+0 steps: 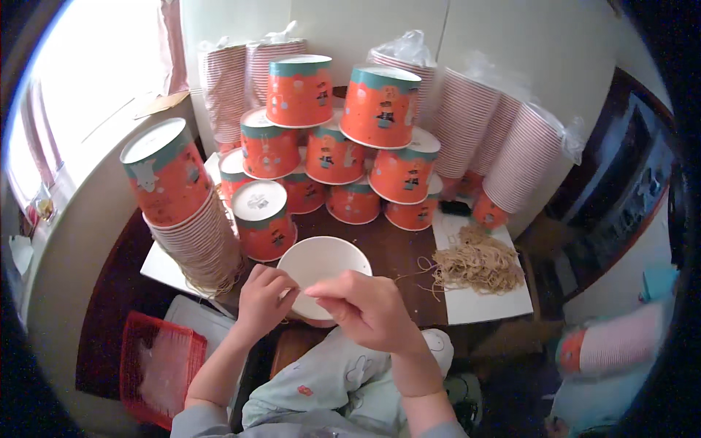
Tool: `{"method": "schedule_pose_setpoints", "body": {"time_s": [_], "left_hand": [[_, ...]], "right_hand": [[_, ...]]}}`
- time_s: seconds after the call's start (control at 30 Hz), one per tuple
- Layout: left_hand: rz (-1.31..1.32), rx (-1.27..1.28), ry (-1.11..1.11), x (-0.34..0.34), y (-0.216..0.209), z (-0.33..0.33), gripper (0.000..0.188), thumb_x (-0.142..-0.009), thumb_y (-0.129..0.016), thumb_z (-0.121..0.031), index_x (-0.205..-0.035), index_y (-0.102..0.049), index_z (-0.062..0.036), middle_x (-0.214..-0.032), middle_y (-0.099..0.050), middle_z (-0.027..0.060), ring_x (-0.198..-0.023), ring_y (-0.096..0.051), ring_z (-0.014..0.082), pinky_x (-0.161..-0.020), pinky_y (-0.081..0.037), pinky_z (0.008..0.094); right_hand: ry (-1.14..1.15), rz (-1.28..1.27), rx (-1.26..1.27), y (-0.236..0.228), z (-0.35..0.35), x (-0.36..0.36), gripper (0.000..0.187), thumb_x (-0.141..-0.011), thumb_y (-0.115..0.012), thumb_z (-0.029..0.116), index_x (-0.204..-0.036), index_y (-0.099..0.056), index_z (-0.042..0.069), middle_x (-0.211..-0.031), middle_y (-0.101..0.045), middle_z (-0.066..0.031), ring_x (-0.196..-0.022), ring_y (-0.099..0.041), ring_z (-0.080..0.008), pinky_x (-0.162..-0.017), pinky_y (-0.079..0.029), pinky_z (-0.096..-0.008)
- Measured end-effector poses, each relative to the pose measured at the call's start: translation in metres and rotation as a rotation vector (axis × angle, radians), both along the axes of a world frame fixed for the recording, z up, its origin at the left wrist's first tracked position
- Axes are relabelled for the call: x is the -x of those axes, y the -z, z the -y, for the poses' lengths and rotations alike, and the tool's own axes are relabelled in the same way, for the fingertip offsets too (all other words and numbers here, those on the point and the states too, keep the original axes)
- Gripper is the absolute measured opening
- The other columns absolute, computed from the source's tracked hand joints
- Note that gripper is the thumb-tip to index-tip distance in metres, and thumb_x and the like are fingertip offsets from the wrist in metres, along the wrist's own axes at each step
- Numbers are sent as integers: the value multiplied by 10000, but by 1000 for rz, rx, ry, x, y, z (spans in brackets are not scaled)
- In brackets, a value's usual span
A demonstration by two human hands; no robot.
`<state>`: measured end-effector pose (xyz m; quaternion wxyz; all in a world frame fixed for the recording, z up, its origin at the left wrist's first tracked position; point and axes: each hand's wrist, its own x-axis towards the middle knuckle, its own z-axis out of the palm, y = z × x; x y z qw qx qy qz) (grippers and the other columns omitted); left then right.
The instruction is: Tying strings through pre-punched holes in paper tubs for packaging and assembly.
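An open paper bucket (pixel 325 255) with a white inside stands at the table's front edge. Over its near rim, my left hand (pixel 264 303) is closed in a pinch. Across from it my right hand (pixel 369 310) also pinches, thumb against the bent fingers. The fingertips are a short way apart; whatever they hold is too small to make out. On the right, a tangled bundle of tan twine (pixel 478 261) lies on a white board (pixel 491 310), with loose strands trailing toward the bucket. A single orange bucket (pixel 266 233) sits upside down behind my left hand.
Upside-down orange buckets (pixel 339 155) are piled in tiers behind. A tall nested stack (pixel 197 237) leans at the left. Bagged bucket stacks (pixel 467 109) line the wall. A red basket (pixel 157 365) is at lower left; another nested stack (pixel 613 347) lies sideways at lower right.
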<state>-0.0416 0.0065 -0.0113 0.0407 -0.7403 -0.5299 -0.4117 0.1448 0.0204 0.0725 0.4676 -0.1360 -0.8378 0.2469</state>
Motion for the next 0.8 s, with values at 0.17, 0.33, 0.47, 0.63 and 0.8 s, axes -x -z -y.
{"method": "schedule_pose_setpoints", "body": {"time_s": [0.17, 0.33, 0.47, 0.63, 0.8], "left_hand": [[17, -54, -44, 11, 11, -7, 105, -639, -663, -86, -695, -575, -68, -769, -546, 38, -777, -513, 225, -648, -447, 320], [145, 84, 21, 33, 33, -12, 104, -670, -662, -88, -726, -585, -45, -814, -530, 59, -818, -503, 219, -667, -438, 303], [403, 216, 212, 46, 53, -20, 87, -704, -662, -100, -742, -598, -55, -862, -502, 44, -785, -493, 167, -671, -423, 264], [620, 378, 484, 54, 63, -25, 61, -729, -650, -89, -735, -591, -75, -858, -450, -6, -853, -446, 119, -775, -362, 236], [691, 416, 528, 55, 67, -27, 57, -736, -641, -78, -745, -584, -78, -872, -452, 1, -893, -432, 121, -821, -338, 254]], "right_hand": [[5, -117, 93, 0, 5, -5, 142, -790, -553, 29, -928, -552, 66, -751, -591, -102, -607, -587, -205, -536, -460, -279], [-40, -452, 342, 12, 12, -15, 62, -798, -574, 53, -847, -536, 46, -760, -581, -46, -654, -531, -99, -586, -425, -213], [-140, -581, 454, 9, 13, -14, 78, -803, -575, 69, -813, -501, 46, -732, -543, -41, -603, -465, -71, -542, -379, -188], [-175, -648, 530, 5, 10, -13, 120, -806, -584, 104, -801, -477, 50, -687, -508, -31, -532, -418, -70, -478, -336, -184], [-274, -736, 601, 5, 8, -16, 197, -786, -621, 160, -813, -460, 51, -629, -452, -19, -494, -377, -62, -407, -270, -202]]}}
